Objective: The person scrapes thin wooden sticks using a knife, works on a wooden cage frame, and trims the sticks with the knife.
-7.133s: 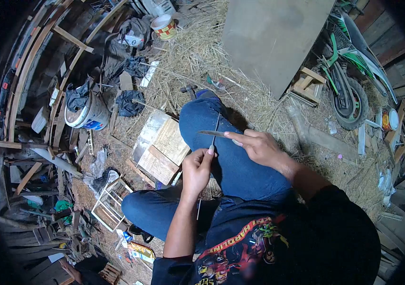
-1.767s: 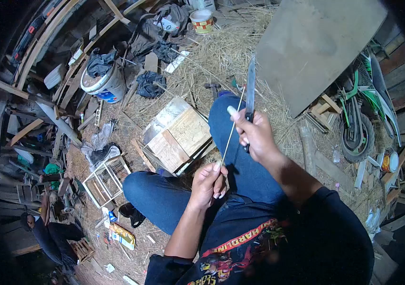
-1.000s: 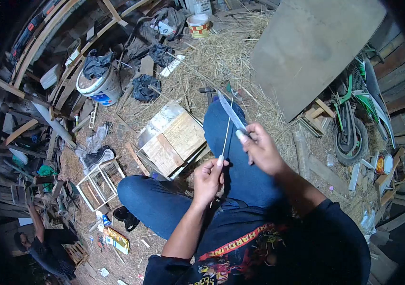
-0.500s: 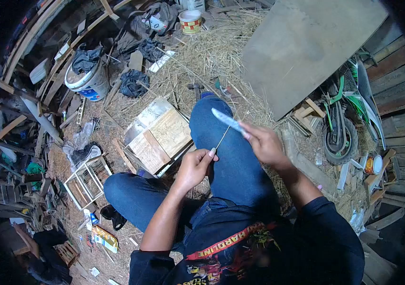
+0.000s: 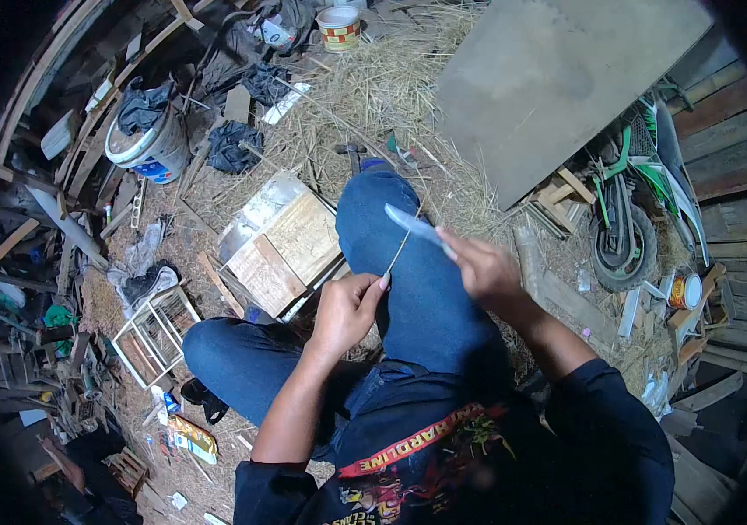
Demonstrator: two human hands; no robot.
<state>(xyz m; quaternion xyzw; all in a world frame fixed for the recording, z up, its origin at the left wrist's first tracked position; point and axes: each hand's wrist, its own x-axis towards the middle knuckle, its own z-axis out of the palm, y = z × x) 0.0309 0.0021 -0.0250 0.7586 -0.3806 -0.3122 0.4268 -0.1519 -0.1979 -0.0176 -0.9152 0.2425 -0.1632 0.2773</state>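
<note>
My left hand [image 5: 349, 306] is closed, pinching the lower end of a thin stick [image 5: 400, 251] between thumb and fingers. The stick slants up and away over my raised knee, in blue jeans [image 5: 430, 315]. Wrapped round a knife's handle is my right hand [image 5: 485, 267]. The knife's pale blade [image 5: 410, 223] points up and left and crosses the stick above my left hand. Whether the edge bites into the stick is too small to tell.
Left of my knee stands a wooden box [image 5: 290, 245], with a white wire frame [image 5: 156, 335] beyond it. A large board [image 5: 557, 87] leans by a green motorbike [image 5: 623, 219]. Straw covers the ground. Another person's arm [image 5: 65, 464] shows at lower left.
The knife has slid along the stick toward my left hand, and more of the stick shows beyond the blade. The whole view has shifted slightly. Both hands keep their holds.
</note>
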